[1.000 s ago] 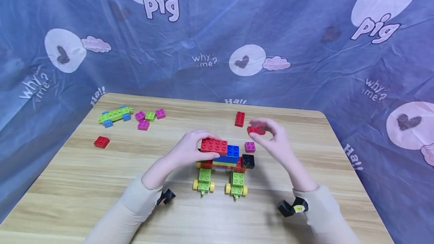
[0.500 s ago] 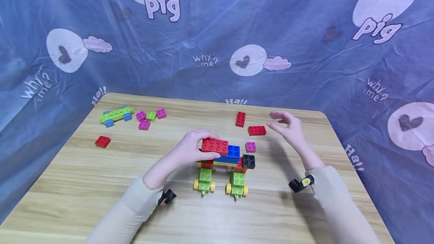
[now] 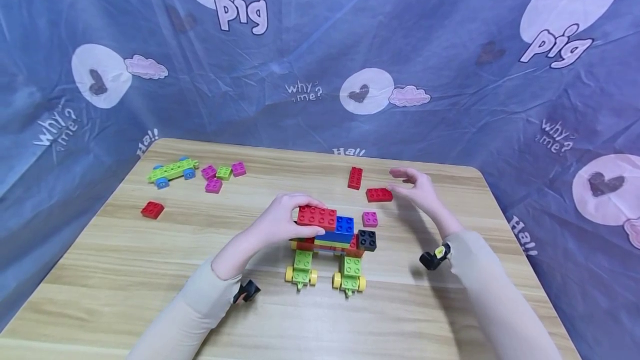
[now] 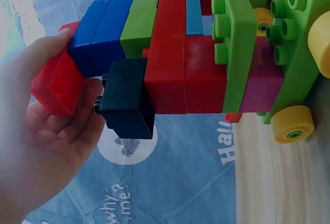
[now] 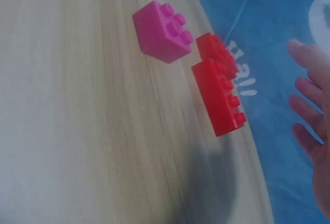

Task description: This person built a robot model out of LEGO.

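A person's left hand (image 3: 280,221) grips the long red brick (image 3: 316,216) on top of a half-built toy vehicle (image 3: 330,246) at the middle of the wooden table (image 3: 125,271), fingers curled over the brick's top and thumb under its near edge, a hold that seems meant to steady the stack on its yellow wheels (image 3: 289,275). The left wrist view shows the same red brick (image 4: 54,87) against the palm, with blue, green and red layers and a black brick (image 4: 126,100) jutting from the side. The right hand (image 3: 417,188) hangs loose and holds nothing, fingers relaxed and pointing toward a flat red brick (image 3: 379,195) lying just beside the fingertips, apart from them. A second red brick (image 3: 354,178) lies near it, and a pink brick (image 3: 370,219) sits between those and the vehicle, all within easy reach, it appears, as spare parts. Further pieces, a green wheeled base (image 3: 172,171) among them, lie well apart at the far left corner
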Demonstrator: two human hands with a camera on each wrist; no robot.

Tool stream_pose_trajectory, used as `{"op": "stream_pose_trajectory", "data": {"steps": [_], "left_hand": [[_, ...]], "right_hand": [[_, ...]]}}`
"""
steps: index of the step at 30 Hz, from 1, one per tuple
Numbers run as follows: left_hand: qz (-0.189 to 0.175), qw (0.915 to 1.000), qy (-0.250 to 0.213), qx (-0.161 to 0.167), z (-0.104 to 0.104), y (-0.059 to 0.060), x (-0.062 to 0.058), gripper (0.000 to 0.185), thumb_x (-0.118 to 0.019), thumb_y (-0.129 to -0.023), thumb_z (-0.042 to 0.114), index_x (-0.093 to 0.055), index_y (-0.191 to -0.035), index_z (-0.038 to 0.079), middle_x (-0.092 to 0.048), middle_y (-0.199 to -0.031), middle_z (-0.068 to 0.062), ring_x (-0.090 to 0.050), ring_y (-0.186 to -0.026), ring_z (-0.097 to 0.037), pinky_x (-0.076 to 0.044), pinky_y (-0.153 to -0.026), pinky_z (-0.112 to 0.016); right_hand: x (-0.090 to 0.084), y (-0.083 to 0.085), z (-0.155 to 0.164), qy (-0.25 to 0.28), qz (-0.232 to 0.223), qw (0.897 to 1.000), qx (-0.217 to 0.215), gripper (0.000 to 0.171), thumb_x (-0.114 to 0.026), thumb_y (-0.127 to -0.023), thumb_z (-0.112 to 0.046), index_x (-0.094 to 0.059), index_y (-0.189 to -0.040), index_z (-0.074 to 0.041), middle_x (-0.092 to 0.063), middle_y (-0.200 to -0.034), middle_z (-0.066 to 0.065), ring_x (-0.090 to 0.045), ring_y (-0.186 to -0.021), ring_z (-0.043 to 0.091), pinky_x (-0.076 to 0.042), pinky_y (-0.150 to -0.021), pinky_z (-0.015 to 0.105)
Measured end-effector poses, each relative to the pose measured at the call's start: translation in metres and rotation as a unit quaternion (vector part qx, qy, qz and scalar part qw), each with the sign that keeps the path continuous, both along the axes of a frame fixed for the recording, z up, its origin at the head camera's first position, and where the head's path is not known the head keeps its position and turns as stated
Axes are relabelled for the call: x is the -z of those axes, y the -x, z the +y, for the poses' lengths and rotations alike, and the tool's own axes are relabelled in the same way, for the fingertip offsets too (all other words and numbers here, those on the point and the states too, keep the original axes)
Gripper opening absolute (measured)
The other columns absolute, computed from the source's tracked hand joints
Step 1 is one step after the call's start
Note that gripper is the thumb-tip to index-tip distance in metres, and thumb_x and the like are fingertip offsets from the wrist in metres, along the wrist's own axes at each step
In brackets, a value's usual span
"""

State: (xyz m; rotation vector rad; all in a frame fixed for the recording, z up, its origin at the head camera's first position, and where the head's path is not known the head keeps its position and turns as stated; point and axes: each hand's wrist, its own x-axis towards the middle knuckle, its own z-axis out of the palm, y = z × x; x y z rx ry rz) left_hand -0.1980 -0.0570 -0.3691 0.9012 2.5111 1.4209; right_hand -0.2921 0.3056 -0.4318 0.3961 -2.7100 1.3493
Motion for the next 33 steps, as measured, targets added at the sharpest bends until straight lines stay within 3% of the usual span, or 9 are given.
{"op": "stream_pose_trajectory", "data": {"steps": [11,22,26,30,33], "left_hand": [[-0.001,1.0000,0.005,-0.003,0.000,0.000,0.002,0.041,-0.081,-0.080,0.025,-0.070,-0.116,0.009,-0.072,-0.114,-0.008,-0.066,-0.103,-0.022,-0.053,-0.090,-0.037],[0.001,0.9999,0.011,-0.002,-0.001,0.000,0.001,0.041,-0.081,-0.080,0.027,-0.070,-0.116,0.010,-0.072,-0.115,-0.007,-0.065,-0.105,-0.022,-0.053,-0.092,-0.039],[-0.001,0.9999,0.010,-0.003,-0.001,0.000,0.001,0.041,-0.081,-0.080,0.027,-0.070,-0.116,0.009,-0.072,-0.115,-0.008,-0.066,-0.105,-0.023,-0.052,-0.093,-0.039],[-0.008,0.9999,0.009,-0.007,-0.001,0.000,0.001,0.042,-0.080,-0.080,0.026,-0.070,-0.117,0.010,-0.072,-0.115,-0.007,-0.065,-0.104,-0.022,-0.053,-0.092,-0.040],[-0.008,0.9999,0.011,-0.008,-0.001,0.000,0.001,0.042,-0.080,-0.081,0.026,-0.070,-0.117,0.010,-0.072,-0.115,-0.006,-0.065,-0.104,-0.021,-0.053,-0.091,-0.040]], "right_hand": [[0.021,0.016,0.006,-0.046,-0.038,0.998,-0.032,0.056,-0.078,-0.081,-0.014,-0.057,-0.129,0.004,-0.059,-0.131,0.025,-0.053,-0.121,0.041,-0.040,-0.105,0.055],[0.034,0.024,0.006,-0.040,-0.097,0.992,-0.071,0.060,-0.079,-0.081,-0.011,-0.054,-0.133,0.005,-0.056,-0.134,0.028,-0.053,-0.123,0.046,-0.041,-0.107,0.055],[0.037,0.025,0.002,-0.043,-0.102,0.991,-0.081,0.060,-0.080,-0.080,-0.010,-0.055,-0.133,0.004,-0.060,-0.130,0.025,-0.059,-0.117,0.042,-0.046,-0.104,0.045],[0.040,0.026,0.001,-0.060,-0.094,0.991,-0.077,0.058,-0.081,-0.079,-0.012,-0.059,-0.131,0.003,-0.064,-0.125,0.023,-0.063,-0.110,0.036,-0.047,-0.093,0.025],[0.042,0.027,0.000,-0.063,-0.086,0.992,-0.073,0.055,-0.081,-0.078,-0.011,-0.061,-0.127,0.003,-0.065,-0.121,0.023,-0.065,-0.103,0.031,-0.047,-0.085,0.018]]}}
